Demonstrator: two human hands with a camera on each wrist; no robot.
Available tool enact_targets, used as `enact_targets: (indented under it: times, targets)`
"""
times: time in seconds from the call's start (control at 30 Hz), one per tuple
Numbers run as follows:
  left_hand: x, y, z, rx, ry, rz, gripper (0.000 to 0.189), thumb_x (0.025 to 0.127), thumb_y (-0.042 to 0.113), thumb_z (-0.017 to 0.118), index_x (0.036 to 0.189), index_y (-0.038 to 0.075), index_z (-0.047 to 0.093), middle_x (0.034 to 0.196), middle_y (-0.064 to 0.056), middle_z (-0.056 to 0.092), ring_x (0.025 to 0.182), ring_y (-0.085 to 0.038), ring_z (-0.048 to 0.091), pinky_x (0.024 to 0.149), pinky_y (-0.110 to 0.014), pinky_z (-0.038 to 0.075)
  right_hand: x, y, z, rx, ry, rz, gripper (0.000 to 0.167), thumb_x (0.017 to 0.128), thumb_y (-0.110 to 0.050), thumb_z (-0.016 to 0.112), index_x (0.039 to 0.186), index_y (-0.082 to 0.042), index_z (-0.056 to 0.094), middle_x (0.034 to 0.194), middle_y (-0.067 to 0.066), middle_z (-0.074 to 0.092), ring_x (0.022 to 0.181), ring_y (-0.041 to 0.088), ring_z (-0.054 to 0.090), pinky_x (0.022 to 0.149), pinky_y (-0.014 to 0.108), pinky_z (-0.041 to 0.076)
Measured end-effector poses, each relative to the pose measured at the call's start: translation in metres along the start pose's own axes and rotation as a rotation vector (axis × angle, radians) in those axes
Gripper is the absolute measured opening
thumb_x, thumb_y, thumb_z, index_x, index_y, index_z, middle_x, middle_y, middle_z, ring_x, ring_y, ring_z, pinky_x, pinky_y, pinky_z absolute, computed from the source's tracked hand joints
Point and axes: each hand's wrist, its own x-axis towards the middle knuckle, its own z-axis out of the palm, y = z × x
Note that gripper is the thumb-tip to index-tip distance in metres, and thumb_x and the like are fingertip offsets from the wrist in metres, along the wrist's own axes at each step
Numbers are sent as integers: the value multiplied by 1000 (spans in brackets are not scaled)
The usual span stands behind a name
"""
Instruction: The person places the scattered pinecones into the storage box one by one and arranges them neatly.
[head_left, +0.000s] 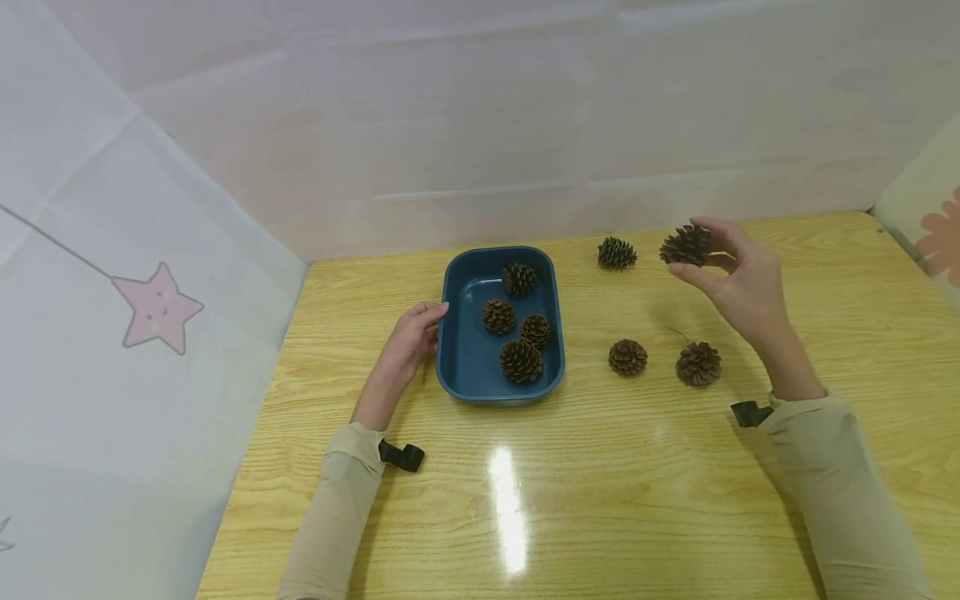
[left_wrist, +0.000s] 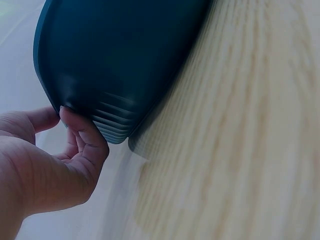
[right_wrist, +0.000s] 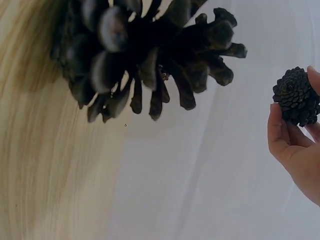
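Observation:
A dark brown pine cone [head_left: 686, 246] is pinched between the thumb and fingers of my right hand [head_left: 742, 275], raised over the right side of the table. In the right wrist view the held pine cone [right_wrist: 295, 95] shows its closed-scale side. My left hand [head_left: 411, 340] grips the left side of a deep blue rectangular tub [head_left: 465, 375]. Its thumb lies at the rim, and in the left wrist view the curled fingers [left_wrist: 87, 135] press against the ribbed outer wall. Several pine cones [head_left: 521, 361] lie inside the tub, mostly in its right half.
Three more pine cones are on the wooden table [head_left: 600, 500]: one at the back [head_left: 617, 253], one right of the tub [head_left: 627, 357], and one with open scales [head_left: 699, 364] below the right hand. White sheeting [head_left: 480, 125] hangs behind the table and along its left.

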Motion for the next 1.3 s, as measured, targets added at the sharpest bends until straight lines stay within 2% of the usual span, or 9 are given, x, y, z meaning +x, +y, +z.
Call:
enact_targets:
  times: [0.23, 0.6, 0.83, 1.0, 1.3]
  targets:
    - [0, 0, 0, 7, -6, 3, 21, 106, 25, 63, 91, 11, 60, 93, 0, 60, 77, -15, 58, 68, -25, 46, -1, 1, 1, -18, 13, -38, 65, 82, 6, 85, 141, -7, 62, 118, -15, 64, 102, -2, 59, 88, 13, 48]
    - [0, -2, -2, 19, -6, 2, 20, 106, 24, 62, 91, 11, 61, 92, 1, 60, 76, -14, 58, 67, -25, 45, -1, 0, 2, 26, -14, 14, 62, 86, 0, 84, 142, -8, 61, 118, -16, 62, 103, 1, 61, 88, 13, 49]
    - [0, -1, -1, 11, -13, 5, 20, 107, 24, 61, 92, 10, 60, 92, 0, 60, 76, -14, 58, 67, -25, 46, -2, 0, 2, 19, -2, 6, 59, 87, -1, 82, 142, -7, 61, 107, -19, 63, 99, 1, 61, 87, 12, 48]
    - [1, -1, 0, -2, -15, 0, 19, 107, 23, 61, 92, 10, 60, 93, -1, 59, 76, -14, 59, 66, -25, 46, -1, 0, 3, 21, -4, 2, 58, 88, 0, 82, 142, -7, 61, 106, -19, 63, 98, 0, 61, 87, 12, 48]
    - [-1, 0, 0, -10, -9, -2, 20, 107, 23, 61, 89, 12, 61, 93, 0, 59, 76, -14, 59, 67, -25, 46, -1, 3, 4, 40, 10, -52, 57, 87, 5, 79, 141, -4, 62, 106, -18, 65, 98, 0, 63, 88, 13, 49]
